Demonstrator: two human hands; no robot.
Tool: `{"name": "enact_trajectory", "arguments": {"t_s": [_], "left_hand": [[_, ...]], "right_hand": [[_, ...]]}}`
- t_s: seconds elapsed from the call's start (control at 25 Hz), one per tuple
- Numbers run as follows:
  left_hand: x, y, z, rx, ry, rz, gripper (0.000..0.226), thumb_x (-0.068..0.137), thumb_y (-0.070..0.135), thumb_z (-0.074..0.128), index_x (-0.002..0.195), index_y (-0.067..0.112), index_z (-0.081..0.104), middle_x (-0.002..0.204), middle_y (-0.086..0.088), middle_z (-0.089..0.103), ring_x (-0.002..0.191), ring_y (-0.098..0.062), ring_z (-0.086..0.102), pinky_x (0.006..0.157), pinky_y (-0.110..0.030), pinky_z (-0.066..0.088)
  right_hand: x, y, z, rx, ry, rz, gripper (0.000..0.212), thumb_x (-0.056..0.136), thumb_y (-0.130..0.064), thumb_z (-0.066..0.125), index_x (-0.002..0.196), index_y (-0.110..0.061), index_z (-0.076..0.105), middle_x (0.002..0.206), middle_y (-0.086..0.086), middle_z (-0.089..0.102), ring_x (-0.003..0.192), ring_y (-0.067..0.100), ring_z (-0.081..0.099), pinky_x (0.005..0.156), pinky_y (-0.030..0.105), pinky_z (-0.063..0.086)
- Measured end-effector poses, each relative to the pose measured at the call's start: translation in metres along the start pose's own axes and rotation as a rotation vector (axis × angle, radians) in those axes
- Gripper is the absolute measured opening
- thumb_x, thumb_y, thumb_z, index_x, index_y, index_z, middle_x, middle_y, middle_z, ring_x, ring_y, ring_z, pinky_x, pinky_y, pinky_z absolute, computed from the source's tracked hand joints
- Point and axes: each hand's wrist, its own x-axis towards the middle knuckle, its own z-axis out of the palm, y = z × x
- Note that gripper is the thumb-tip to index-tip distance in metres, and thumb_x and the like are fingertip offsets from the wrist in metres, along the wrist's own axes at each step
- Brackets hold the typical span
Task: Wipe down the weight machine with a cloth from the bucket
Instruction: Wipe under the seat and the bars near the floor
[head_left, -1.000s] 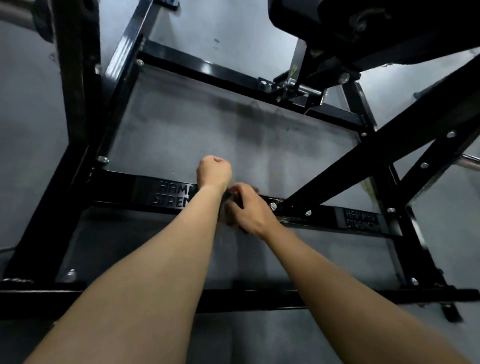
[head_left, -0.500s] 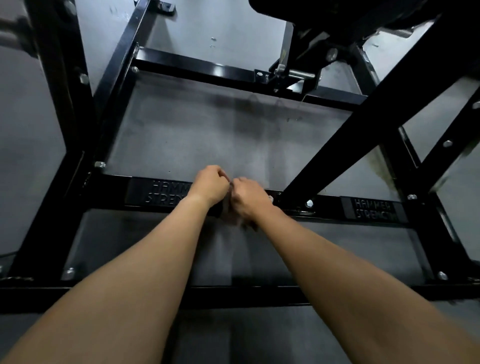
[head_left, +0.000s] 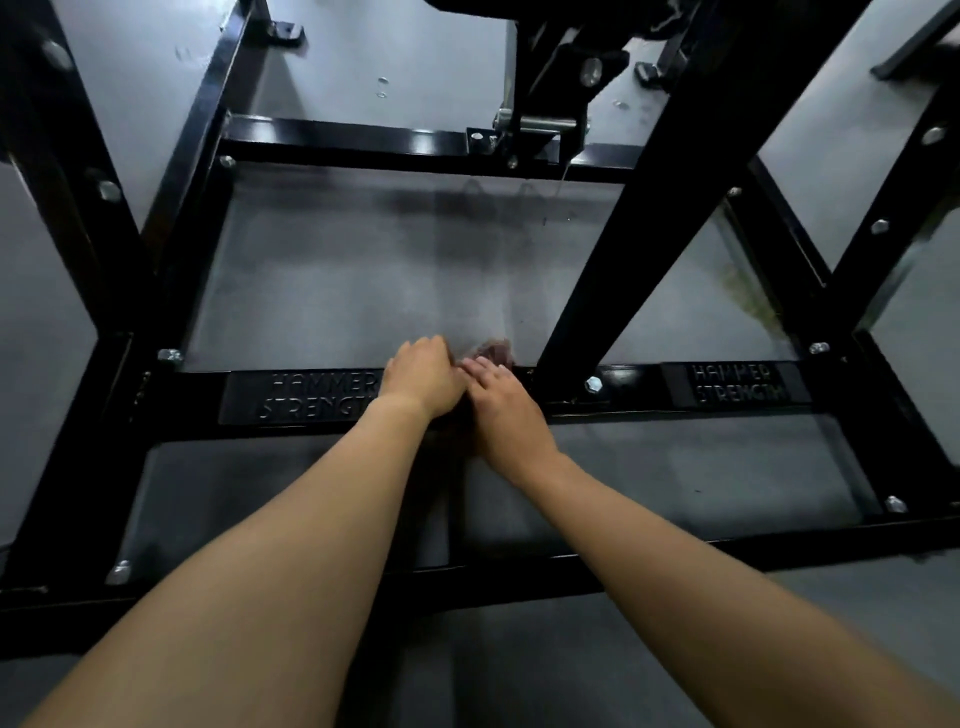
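Observation:
The black weight machine frame fills the head view, and its low crossbar (head_left: 623, 387) carries raised "HAMMER STRENGTH" lettering. Both hands meet at the middle of that crossbar. A dark reddish cloth (head_left: 494, 349) bunches out just past my right hand's fingertips, with most of it hidden under the hands. My left hand (head_left: 422, 378) is curled, its fingers against the cloth's left end. My right hand (head_left: 506, 413) lies over the bar and grips the cloth. No bucket is in view.
A thick diagonal strut (head_left: 654, 208) rises from the crossbar just right of my hands. A nearer floor bar (head_left: 519, 577) runs under my forearms. A rear crossbar (head_left: 363, 137) with a pivot bracket lies beyond, and uprights stand at left. Grey floor shows between the bars.
My two hands have closed together on the crossbar, the left dropping down onto it. The view has tipped forward, so the diagonal strut looks steeper.

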Motion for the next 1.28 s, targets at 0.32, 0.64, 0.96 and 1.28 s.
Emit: {"name": "enact_trajectory", "arguments": {"t_s": [0.32, 0.64, 0.96, 1.28], "left_hand": [[-0.004, -0.005, -0.005, -0.157, -0.014, -0.051, 0.024, 0.097, 0.013, 0.051, 0.116, 0.009, 0.064, 0.124, -0.018, 0.066, 0.117, -0.035, 0.058, 0.098, -0.039, 0.047], [-0.021, -0.017, -0.010, -0.062, -0.003, 0.002, 0.033, 0.087, 0.008, 0.052, 0.114, 0.007, 0.071, 0.120, -0.017, 0.068, 0.115, -0.037, 0.060, 0.099, -0.042, 0.051], [-0.023, -0.017, -0.009, -0.009, -0.061, 0.019, 0.039, 0.089, 0.011, 0.054, 0.126, 0.009, 0.066, 0.132, -0.017, 0.061, 0.122, -0.036, 0.058, 0.105, -0.039, 0.047], [-0.027, -0.018, -0.005, 0.035, -0.051, 0.029, 0.038, 0.090, 0.010, 0.055, 0.128, 0.009, 0.065, 0.131, -0.014, 0.058, 0.119, -0.035, 0.057, 0.098, -0.039, 0.045]], "right_hand": [[0.019, -0.025, 0.008, 0.029, -0.089, 0.057, 0.054, 0.098, -0.008, 0.053, 0.152, -0.004, 0.046, 0.159, 0.013, 0.043, 0.150, 0.028, 0.035, 0.126, 0.036, 0.023], [-0.008, -0.009, -0.005, -0.114, 0.106, 0.026, 0.028, 0.088, -0.007, 0.070, 0.115, -0.001, 0.075, 0.129, 0.015, 0.070, 0.129, 0.031, 0.061, 0.108, 0.041, 0.049], [-0.037, -0.010, 0.002, -0.109, 0.183, -0.047, 0.042, 0.069, 0.011, 0.077, 0.111, 0.008, 0.073, 0.123, 0.023, 0.070, 0.120, 0.036, 0.067, 0.100, 0.044, 0.057], [0.018, -0.016, -0.039, -0.042, 0.007, 0.319, 0.026, 0.088, -0.006, 0.068, 0.114, -0.001, 0.062, 0.119, 0.015, 0.062, 0.114, 0.032, 0.059, 0.090, 0.036, 0.050]]}}
